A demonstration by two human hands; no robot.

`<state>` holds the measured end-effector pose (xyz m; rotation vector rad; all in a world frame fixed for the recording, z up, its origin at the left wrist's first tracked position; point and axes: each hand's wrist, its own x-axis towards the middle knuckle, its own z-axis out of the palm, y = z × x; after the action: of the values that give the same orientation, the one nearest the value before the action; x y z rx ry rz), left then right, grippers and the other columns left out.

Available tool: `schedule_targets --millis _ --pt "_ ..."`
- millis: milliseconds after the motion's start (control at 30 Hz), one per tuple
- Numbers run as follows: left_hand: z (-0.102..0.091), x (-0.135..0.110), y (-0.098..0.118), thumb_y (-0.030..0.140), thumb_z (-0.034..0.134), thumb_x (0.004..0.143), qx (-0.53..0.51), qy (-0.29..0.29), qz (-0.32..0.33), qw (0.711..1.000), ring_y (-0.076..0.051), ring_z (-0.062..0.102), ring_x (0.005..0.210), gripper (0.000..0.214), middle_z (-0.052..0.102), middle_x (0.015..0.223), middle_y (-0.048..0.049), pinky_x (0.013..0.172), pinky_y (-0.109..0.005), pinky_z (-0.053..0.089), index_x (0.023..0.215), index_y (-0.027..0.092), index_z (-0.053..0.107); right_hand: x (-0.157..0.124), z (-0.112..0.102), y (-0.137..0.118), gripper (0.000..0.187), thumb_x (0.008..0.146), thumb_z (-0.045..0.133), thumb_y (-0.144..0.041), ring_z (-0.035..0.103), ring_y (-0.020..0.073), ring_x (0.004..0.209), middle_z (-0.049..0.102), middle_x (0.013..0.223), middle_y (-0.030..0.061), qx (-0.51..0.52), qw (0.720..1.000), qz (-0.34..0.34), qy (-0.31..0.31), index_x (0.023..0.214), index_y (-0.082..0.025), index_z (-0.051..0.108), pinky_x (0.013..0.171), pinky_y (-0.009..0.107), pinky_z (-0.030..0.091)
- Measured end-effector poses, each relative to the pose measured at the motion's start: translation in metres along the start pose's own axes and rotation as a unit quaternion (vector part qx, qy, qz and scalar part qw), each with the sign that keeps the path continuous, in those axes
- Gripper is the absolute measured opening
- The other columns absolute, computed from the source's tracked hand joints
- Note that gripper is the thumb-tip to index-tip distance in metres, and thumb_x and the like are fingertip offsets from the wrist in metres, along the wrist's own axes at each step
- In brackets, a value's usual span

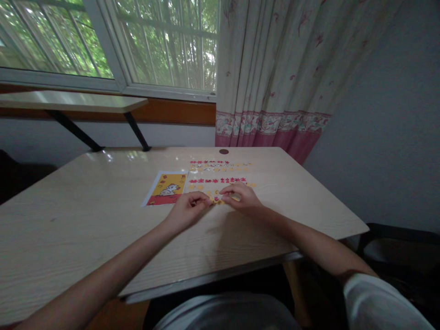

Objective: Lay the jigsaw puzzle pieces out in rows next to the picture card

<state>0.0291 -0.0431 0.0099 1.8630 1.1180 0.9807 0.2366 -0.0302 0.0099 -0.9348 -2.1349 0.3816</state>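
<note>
Small jigsaw puzzle pieces lie in rows on the table, among them a row of red pieces (201, 181) and some yellow pieces (195, 187). My left hand (187, 210) is closed in a pinch over the near end of the pieces, its fingertips on a small yellow puzzle piece (212, 202). Facing it from the right, my right hand (245, 198) has thumb and forefinger curled close together beside the same cluster. Whatever sits between those fingertips is too small to make out. Left of the pieces lies a printed picture sheet (167, 188) showing a spotted white animal on yellow and red.
The pale wooden table (85, 220) has a round dark cable hole (223, 151) near its back edge. A raised shelf (68, 100) on black brackets stands at back left. Behind are a barred window (168, 46) and a curtain (271, 68). A dark chair (398, 233) stands at right.
</note>
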Motion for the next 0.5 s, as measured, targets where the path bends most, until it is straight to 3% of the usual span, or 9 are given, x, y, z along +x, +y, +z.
schedule_targets --millis 167,500 --pt "-0.0009 0.0005 0.0006 0.036 0.059 0.072 -0.035 0.031 0.0 0.999 -0.015 0.059 0.064 0.021 0.068 0.068 -0.003 0.062 -0.028 0.047 0.068 0.017 0.064 -0.0015 0.0015 0.0003 0.024 0.084 0.051 -0.042 0.054 0.0172 0.078 0.067 0.079 0.0037 -0.123 0.991 -0.045 0.015 0.085 -0.024 0.068 0.078 0.034 0.036" --pt "0.0009 -0.0018 0.0056 0.036 0.057 0.072 -0.009 0.007 -0.002 1.0 -0.015 0.057 0.064 0.022 0.067 0.069 -0.0036 0.06 -0.027 0.044 0.07 0.015 0.065 -0.004 0.0046 -0.0054 0.025 0.085 0.049 -0.041 0.053 0.0164 0.075 0.067 0.075 0.001 -0.167 0.982 -0.073 0.038 0.077 -0.026 0.067 0.077 0.033 0.033"
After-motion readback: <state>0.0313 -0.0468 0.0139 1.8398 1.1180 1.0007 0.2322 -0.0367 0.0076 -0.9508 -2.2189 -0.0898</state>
